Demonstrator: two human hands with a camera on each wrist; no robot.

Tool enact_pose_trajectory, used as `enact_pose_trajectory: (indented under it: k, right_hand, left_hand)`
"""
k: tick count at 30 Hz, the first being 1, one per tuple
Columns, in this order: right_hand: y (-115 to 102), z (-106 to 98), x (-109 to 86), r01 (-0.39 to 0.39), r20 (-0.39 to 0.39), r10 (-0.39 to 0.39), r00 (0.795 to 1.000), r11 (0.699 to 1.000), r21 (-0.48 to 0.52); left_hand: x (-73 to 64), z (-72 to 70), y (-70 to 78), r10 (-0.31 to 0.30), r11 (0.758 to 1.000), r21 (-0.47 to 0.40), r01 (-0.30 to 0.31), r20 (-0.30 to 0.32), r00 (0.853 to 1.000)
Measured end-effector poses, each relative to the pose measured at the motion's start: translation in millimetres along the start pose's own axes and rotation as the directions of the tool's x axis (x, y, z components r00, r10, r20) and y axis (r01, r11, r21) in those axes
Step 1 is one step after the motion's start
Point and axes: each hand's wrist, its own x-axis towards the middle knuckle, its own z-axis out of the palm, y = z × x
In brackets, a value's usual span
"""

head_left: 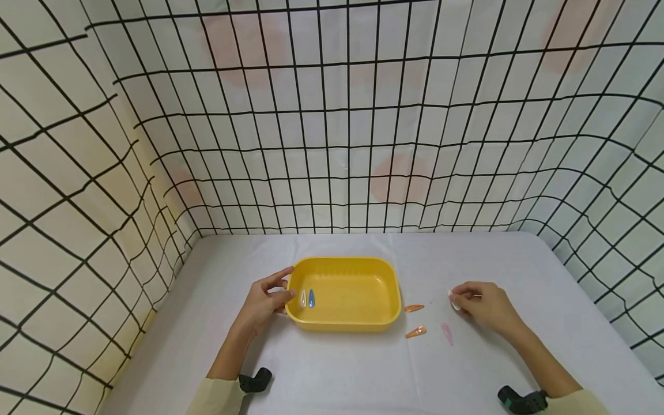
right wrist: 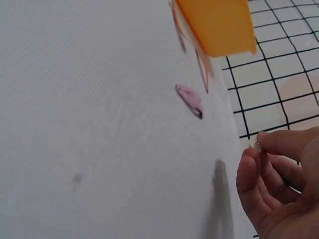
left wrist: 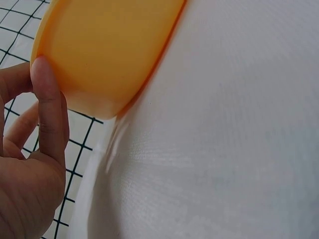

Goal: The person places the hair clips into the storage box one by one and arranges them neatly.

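Head view: see a black grid (head_left: 349,109) standing beyond the yellow tray (head_left: 344,294) and off to its left and right, with a white backing (head_left: 306,34) and faint pink patches (head_left: 399,187) behind the bars. Under the tray, find a white table (head_left: 337,369), reaching out on every side. Note the tray itself resting there open side up.

At the tray's left end, see the left hand (head_left: 261,302) grasping the rim with thumb and fingers; likewise from the left wrist. Well right of the tray, see the right hand (head_left: 485,302), thumb and fingertips pinched together on something small. Nearer than the tray, notice pale sleeves (head_left: 215,397), plus a black wrist unit (head_left: 255,380) on each arm.

Inside the tray, by its left wall, find a pale clip (head_left: 303,298) and a blue clip (head_left: 312,298) side by side, roughly parallel. Just right of the tray, find one orange clip (head_left: 414,308) beside the wall and another orange clip (head_left: 416,332) by the near right corner. Farther right of the tray, spot a pink clip (head_left: 447,334).

Last, well right of the tray, see a white piece (right wrist: 255,145) in the right-hand pinch, too covered to identify.
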Motion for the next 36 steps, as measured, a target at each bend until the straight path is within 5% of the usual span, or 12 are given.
enact_pose_trajectory:
  k: [15,36]
  right_hand:
    - [-35,2,19.1,-0.141,0.157,0.092,0.983,0.931,0.337]
    - [-106,30,46.0,-0.094,0.187,0.010,0.982,0.889,0.449]
  left_hand:
    - [-1.3,-1.3,0.6,0.006,1.000,-0.001,-0.006,-0.011,1.000]
    - [0.0,1.7,0.3,0.008,1.000,0.020,-0.007,-0.027,1.000]
